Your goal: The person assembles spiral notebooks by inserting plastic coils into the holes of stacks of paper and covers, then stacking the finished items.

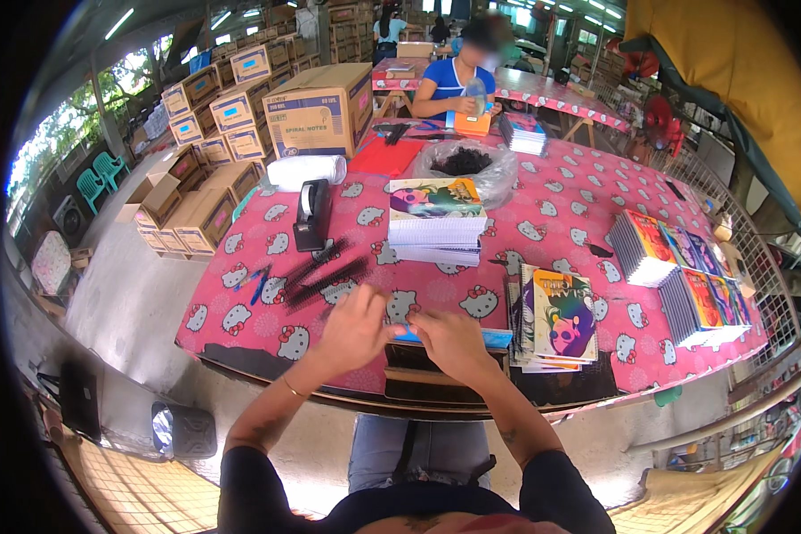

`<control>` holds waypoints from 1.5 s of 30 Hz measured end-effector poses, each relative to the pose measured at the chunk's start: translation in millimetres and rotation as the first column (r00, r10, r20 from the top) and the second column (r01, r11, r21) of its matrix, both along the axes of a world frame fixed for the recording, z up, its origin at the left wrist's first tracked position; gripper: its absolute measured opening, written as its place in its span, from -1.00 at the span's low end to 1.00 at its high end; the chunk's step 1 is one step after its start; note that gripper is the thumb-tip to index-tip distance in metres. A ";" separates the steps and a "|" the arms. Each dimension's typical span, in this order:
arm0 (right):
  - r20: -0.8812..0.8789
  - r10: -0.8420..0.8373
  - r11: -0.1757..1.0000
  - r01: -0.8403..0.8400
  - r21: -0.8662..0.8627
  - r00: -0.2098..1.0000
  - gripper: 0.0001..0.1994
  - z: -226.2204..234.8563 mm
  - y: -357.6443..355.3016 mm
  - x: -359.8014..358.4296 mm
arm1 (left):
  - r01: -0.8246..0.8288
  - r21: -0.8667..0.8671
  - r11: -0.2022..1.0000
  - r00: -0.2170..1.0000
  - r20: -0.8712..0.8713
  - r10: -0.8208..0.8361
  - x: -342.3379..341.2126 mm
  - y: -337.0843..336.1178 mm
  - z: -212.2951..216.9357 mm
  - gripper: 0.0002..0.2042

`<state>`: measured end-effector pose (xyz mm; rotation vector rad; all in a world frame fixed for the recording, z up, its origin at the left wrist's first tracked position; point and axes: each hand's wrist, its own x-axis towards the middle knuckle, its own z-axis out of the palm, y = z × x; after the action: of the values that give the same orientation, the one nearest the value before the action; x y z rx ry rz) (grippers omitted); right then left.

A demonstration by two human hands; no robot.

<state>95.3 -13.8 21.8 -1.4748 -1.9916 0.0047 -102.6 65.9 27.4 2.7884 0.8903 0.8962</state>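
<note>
Head view: the left hand (354,327) and right hand (454,343) meet over a blue-edged notebook (458,337) lying flat at the near edge of the pink table (561,218), its long axis left to right. Fingers curl onto it; how firmly, I cannot tell. Black binding combs (325,276) lie just left of it, nearer the left hand.

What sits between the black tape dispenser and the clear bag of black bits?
In the head view, a stack of spiral notebooks lies between the tape dispenser and the clear bag.
</note>
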 end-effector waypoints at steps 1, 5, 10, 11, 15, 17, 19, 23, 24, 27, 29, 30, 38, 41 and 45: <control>-0.002 -0.007 1.000 0.007 -0.004 1.000 -0.89 -0.2 1.7 0.1 | -0.055 0.142 0.988 0.998 0.000 0.056 10.9 -6.1 -1.9 -0.44; 0.005 -0.036 0.999 0.036 0.004 0.999 -0.88 -3.7 1.4 -2.1 | -0.189 0.262 0.946 0.974 -0.075 0.216 13.0 -51.4 -66.4 -0.21; 0.016 -0.005 1.000 0.005 0.025 1.000 -0.81 1.3 -6.2 -1.3 | -0.321 0.323 0.890 0.925 -0.095 0.368 16.7 -18.6 -46.2 -0.10; 0.025 -0.002 0.996 0.000 0.087 1.000 -0.79 6.4 -12.9 0.0 | -0.261 0.252 0.932 0.932 -0.185 0.312 12.4 -31.2 -54.7 -0.12; 0.104 -0.058 0.996 0.065 -0.065 0.993 -0.71 -0.6 -31.4 27.4 | -0.210 0.266 0.941 0.923 -0.264 0.281 12.8 -46.8 -54.7 -0.17; 0.089 -0.049 0.995 0.056 -0.078 0.995 -0.72 -1.2 -30.8 30.5 | -0.289 0.399 0.870 0.906 -0.179 0.383 20.8 -31.0 -30.8 -0.18; 0.076 -0.039 0.995 0.045 -0.088 0.996 -0.72 -0.9 -33.0 30.8 | -0.155 0.346 0.925 0.944 -0.224 0.242 17.5 -31.5 -38.0 -0.21; 0.072 -0.030 0.996 0.036 -0.085 0.997 -0.70 3.3 -34.4 36.9 | 0.031 0.287 0.958 0.988 -0.151 0.014 12.8 -52.7 -76.4 -0.25; 0.068 -0.021 0.995 0.027 -0.096 0.997 -0.70 3.0 -34.3 38.1 | -0.101 0.360 0.927 0.977 -0.140 0.161 27.4 -32.0 -34.7 -0.23; 0.055 -0.030 0.985 0.039 -0.170 0.998 -0.69 4.1 -35.7 40.6 | -0.009 0.367 0.930 0.961 -0.252 0.109 34.3 -32.7 -19.1 -0.25; 0.035 -0.010 0.999 0.011 -0.047 0.999 -0.67 -3.0 -37.7 41.3 | 0.320 0.188 0.929 0.899 -0.370 -0.235 17.8 -64.8 -64.3 -0.31; 0.029 0.004 1.000 -0.005 0.028 1.000 -0.67 -2.2 -34.4 40.2 | 0.326 0.243 0.914 0.923 -0.290 -0.252 16.4 -63.4 -73.0 -0.30; 0.065 -0.087 0.986 0.096 -0.136 0.994 -0.68 -3.0 -34.7 37.2 | 0.205 0.163 0.965 0.896 -0.428 -0.118 31.5 -72.2 -47.8 -0.27; 0.092 -0.099 0.989 0.108 -0.100 0.991 -0.53 8.5 -43.6 34.9 | -0.139 0.420 0.897 0.951 -0.196 0.239 55.4 -25.2 -7.8 -0.23; -0.272 0.003 0.995 0.025 0.096 0.962 -0.37 6.9 -67.9 77.7 | 0.289 0.373 0.882 0.941 -0.279 -0.190 25.5 -76.3 -72.9 -0.25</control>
<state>173.1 -81.7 28.6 -1.3441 -1.7374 0.0981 -77.1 -10.4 -45.4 3.3252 0.3835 0.8001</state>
